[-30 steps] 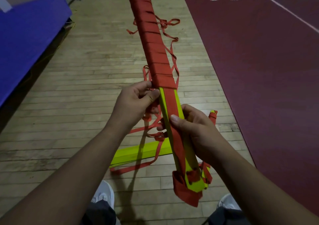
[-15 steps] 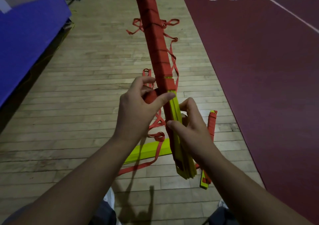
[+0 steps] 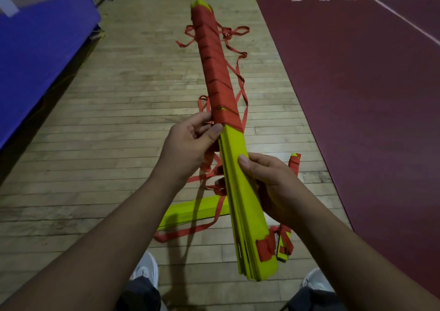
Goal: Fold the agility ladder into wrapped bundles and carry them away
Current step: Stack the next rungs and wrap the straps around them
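Observation:
A long bundle of stacked yellow ladder rungs (image 3: 240, 191) points away from me, its far half wound in red strap (image 3: 215, 67). My right hand (image 3: 269, 186) grips the bare yellow part from the right, thumb on top. My left hand (image 3: 188, 148) holds the bundle at the near edge of the red wrapping, thumb pressed beside the strap. Loose red strap (image 3: 238, 55) trails from the bundle down to the floor. A second stack of yellow rungs (image 3: 192, 211) lies on the floor under the bundle. A small wrapped bundle (image 3: 289, 234) lies by my right wrist.
I stand on a wooden plank floor (image 3: 107, 132). A dark red court surface (image 3: 369, 96) with white lines borders it on the right. A blue padded mat (image 3: 40, 55) rises at the left. My white shoes (image 3: 145, 270) show at the bottom.
The bundle has turned so its flat yellow face is up and its far end has dropped into view. My left thumb slid to the wrap's edge; my right hand regripped.

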A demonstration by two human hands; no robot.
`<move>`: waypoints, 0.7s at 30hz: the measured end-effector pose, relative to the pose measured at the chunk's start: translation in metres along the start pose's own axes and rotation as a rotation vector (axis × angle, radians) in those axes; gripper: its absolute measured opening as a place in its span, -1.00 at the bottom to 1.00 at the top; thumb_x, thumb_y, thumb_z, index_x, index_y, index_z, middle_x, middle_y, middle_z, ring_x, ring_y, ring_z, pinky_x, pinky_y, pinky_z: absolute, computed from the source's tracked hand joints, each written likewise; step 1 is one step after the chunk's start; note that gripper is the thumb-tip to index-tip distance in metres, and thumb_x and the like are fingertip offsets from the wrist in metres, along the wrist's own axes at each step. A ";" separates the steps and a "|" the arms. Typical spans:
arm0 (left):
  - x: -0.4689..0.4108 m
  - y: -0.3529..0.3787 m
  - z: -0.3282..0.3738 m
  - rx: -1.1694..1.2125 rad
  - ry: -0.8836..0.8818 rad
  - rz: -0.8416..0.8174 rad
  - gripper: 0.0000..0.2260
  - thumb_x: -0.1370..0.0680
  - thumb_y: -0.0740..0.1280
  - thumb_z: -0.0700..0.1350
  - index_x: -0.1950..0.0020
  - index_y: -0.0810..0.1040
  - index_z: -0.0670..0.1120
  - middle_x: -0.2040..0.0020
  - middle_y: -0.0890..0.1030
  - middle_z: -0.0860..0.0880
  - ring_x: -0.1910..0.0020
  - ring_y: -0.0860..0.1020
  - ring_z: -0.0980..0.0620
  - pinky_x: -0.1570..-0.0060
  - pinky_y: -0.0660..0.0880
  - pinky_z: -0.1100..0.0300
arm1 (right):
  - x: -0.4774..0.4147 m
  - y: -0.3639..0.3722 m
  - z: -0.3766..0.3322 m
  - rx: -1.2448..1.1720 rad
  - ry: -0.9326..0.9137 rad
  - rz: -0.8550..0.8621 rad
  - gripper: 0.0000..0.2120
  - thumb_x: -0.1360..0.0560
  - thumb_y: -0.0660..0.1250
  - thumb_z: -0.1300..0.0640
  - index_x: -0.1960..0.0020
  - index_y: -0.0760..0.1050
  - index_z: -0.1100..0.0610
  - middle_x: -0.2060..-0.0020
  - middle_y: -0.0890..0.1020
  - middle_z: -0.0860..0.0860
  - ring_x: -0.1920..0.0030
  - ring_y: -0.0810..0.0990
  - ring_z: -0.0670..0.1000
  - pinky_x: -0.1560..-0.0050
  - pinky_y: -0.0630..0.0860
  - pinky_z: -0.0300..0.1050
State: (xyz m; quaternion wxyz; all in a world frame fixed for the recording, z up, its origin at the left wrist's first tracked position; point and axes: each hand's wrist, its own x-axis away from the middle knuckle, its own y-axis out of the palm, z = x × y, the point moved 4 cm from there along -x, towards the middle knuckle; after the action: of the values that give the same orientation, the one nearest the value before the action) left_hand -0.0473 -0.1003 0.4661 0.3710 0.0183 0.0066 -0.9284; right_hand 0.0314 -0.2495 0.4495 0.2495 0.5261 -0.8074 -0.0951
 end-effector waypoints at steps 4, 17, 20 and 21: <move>0.001 -0.002 0.000 -0.019 -0.042 -0.028 -0.67 -0.58 0.40 -0.10 -0.30 0.57 -0.20 0.20 0.68 -0.12 0.35 0.61 0.00 0.34 0.54 0.16 | 0.005 0.004 -0.004 -0.052 -0.023 -0.071 -0.66 -0.61 0.25 0.18 -0.31 0.49 0.35 0.03 0.69 0.26 0.02 0.71 0.18 0.00 0.68 0.07; 0.005 0.008 -0.003 -0.359 -0.011 0.040 -0.69 -0.46 0.50 0.16 -0.01 0.67 -0.05 0.26 0.70 -0.01 0.33 0.66 0.05 0.28 0.62 0.12 | 0.002 -0.013 -0.001 0.456 -0.220 0.355 -0.84 -0.61 0.37 0.18 -0.08 0.39 0.15 0.09 0.66 0.15 0.19 0.72 0.06 0.28 0.63 -0.11; 0.011 0.014 -0.011 -0.395 -0.026 0.126 -0.44 -0.27 0.48 0.36 -0.07 0.66 -0.01 0.12 0.71 0.02 0.14 0.69 0.03 0.12 0.67 0.00 | -0.003 -0.009 0.006 0.657 -0.280 0.378 -0.81 -0.61 0.35 0.15 -0.01 0.33 0.01 0.08 0.62 0.10 0.18 0.66 0.06 0.35 0.55 -0.25; 0.012 0.013 -0.011 -0.397 -0.023 0.167 -0.45 -0.27 0.48 0.35 -0.06 0.66 -0.02 0.12 0.71 0.03 0.13 0.70 0.03 0.10 0.67 -0.04 | -0.003 -0.007 0.009 0.711 -0.292 0.376 -0.78 -0.61 0.36 0.13 0.02 0.30 -0.05 0.07 0.61 0.08 0.16 0.65 0.04 0.34 0.54 -0.24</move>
State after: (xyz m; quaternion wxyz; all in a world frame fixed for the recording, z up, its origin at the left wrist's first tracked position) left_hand -0.0470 -0.1175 0.4549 0.4429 -0.0652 0.1835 -0.8752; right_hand 0.0337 -0.2503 0.4383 -0.0514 0.4038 -0.8987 0.1631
